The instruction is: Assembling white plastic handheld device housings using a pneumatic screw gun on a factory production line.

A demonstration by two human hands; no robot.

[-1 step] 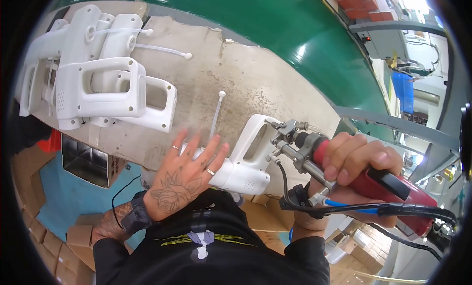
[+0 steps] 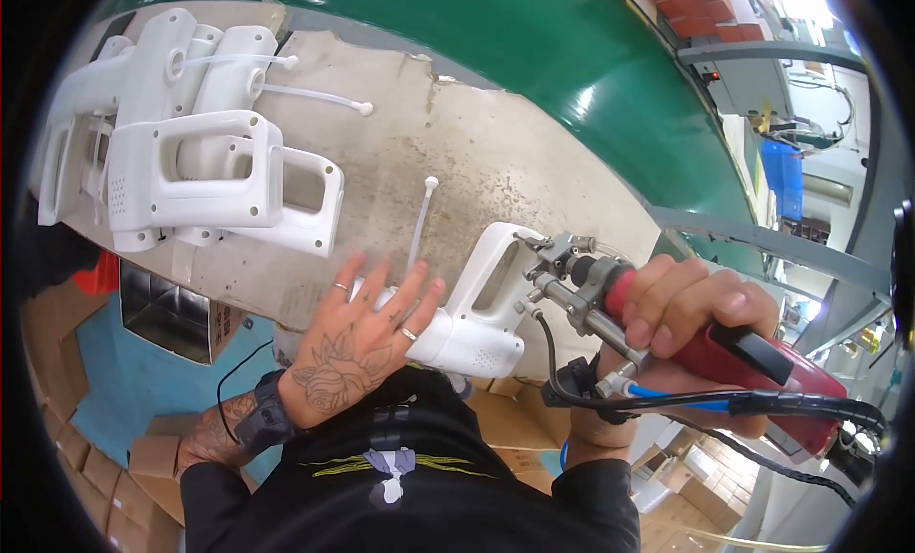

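Observation:
A white plastic housing with a loop handle (image 2: 457, 341) lies on the table's near edge. My left hand (image 2: 357, 338) rests across its left part, fingers spread and stretched out, the thumb hidden. From that part a thin translucent tube (image 2: 419, 224) with a white knob end sticks out away from me. My right hand (image 2: 701, 310) is wrapped round a red power screwdriver (image 2: 805, 410) with a metal front fixture (image 2: 572, 276). The tool's tip is at the far corner of the loop handle; whether it touches a screw is too small to tell.
Several similar white housings (image 2: 214, 186) are piled at the left, two with tubes sticking out. A green surface (image 2: 534, 67) runs behind the worn tabletop (image 2: 381, 157). A black cable and blue hose (image 2: 681, 398) trail from the tool. Cardboard boxes (image 2: 105, 477) stand below left.

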